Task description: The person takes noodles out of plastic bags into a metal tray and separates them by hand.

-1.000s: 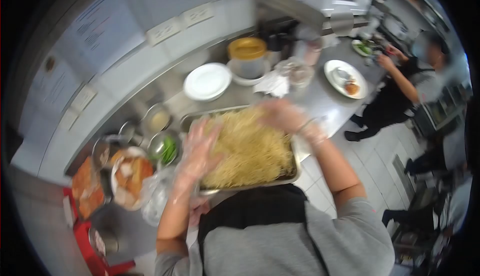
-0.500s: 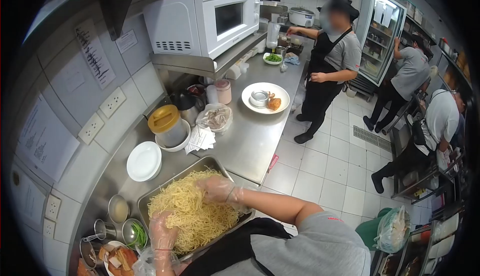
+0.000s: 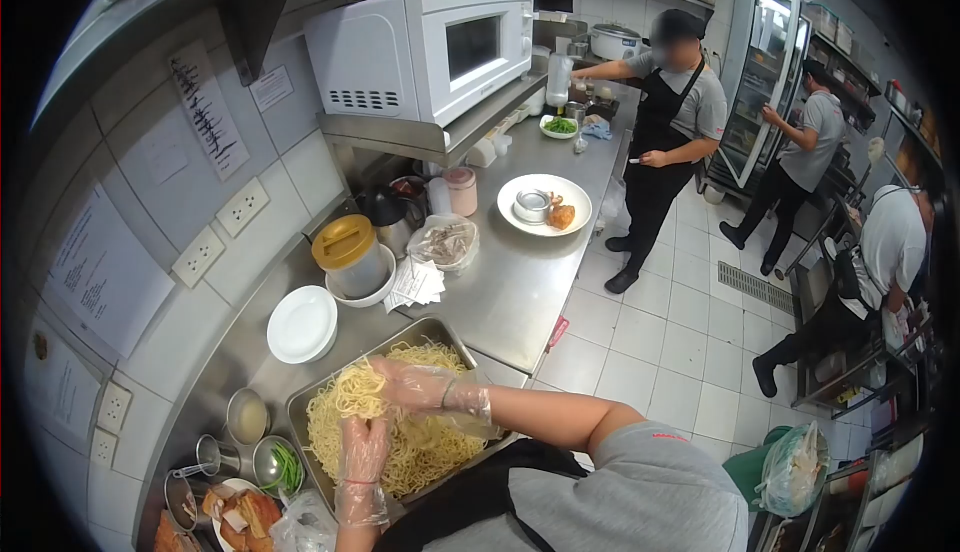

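Yellow noodles (image 3: 440,452) fill a deep metal tray (image 3: 296,414) on the steel counter. Both my hands wear clear plastic gloves and meet over the tray, with a clump of noodles (image 3: 360,390) between them. My left hand (image 3: 366,452) closes on the clump from below, on the near side. From the right, my right hand (image 3: 415,387) wraps its fingers around the same clump. The fingertips are partly hidden by noodles. Left of the tray stand a bowl of green vegetables (image 3: 285,464), a bowl of pale yellowish contents (image 3: 248,420) and a plate of browned food pieces (image 3: 245,522).
White plates (image 3: 302,324), a gold-lidded container (image 3: 345,247) and a white dish with a metal cup (image 3: 535,208) stand beyond the tray. A microwave (image 3: 470,47) sits on a shelf above. One co-worker (image 3: 680,102) stands at the counter; two others are farther right.
My hands have come together and raised a clump of noodles above the tray; before, they were apart in the noodles. The far co-worker's fridge door has swung further shut.
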A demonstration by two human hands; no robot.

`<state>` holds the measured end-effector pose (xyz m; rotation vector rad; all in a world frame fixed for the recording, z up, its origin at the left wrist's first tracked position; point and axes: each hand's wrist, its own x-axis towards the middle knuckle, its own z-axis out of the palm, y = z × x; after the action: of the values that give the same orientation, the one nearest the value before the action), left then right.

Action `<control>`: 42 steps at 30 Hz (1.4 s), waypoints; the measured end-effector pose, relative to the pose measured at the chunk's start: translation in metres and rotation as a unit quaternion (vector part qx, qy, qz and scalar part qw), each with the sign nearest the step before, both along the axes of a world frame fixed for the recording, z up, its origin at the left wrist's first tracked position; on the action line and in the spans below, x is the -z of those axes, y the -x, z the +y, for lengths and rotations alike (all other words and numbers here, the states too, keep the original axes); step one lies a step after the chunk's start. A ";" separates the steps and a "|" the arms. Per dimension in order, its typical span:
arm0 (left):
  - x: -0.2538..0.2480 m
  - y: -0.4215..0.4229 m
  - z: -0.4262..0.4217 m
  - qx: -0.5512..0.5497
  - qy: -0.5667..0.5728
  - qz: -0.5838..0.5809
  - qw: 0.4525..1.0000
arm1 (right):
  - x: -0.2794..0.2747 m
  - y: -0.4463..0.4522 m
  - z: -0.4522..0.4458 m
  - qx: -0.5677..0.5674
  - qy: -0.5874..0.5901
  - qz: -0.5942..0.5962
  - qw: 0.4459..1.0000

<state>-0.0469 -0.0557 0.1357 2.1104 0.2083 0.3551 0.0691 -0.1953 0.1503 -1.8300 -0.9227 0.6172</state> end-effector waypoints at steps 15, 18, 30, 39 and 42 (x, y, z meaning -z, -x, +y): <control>-0.022 0.004 0.023 -0.031 0.043 0.028 0.998 | -0.051 -0.014 -0.031 0.052 0.011 -0.021 0.998; -0.001 -0.002 0.015 0.008 0.254 -0.077 0.964 | -0.038 -0.009 -0.024 0.006 -0.047 -0.090 0.995; 0.012 0.008 0.035 0.014 0.216 -0.034 0.976 | -0.018 -0.029 -0.015 0.035 -0.085 -0.112 0.989; -0.013 0.005 0.042 -0.059 0.004 -0.063 0.996 | -0.058 -0.018 -0.011 -0.047 -0.018 -0.259 0.965; -0.019 0.019 0.056 -0.086 0.000 -0.046 0.995 | -0.042 -0.038 -0.027 0.066 -0.010 -0.231 0.971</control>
<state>-0.0662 0.0005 0.1551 2.0755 0.3375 0.5518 0.1070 -0.2222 0.1920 -2.0380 -1.0881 0.0938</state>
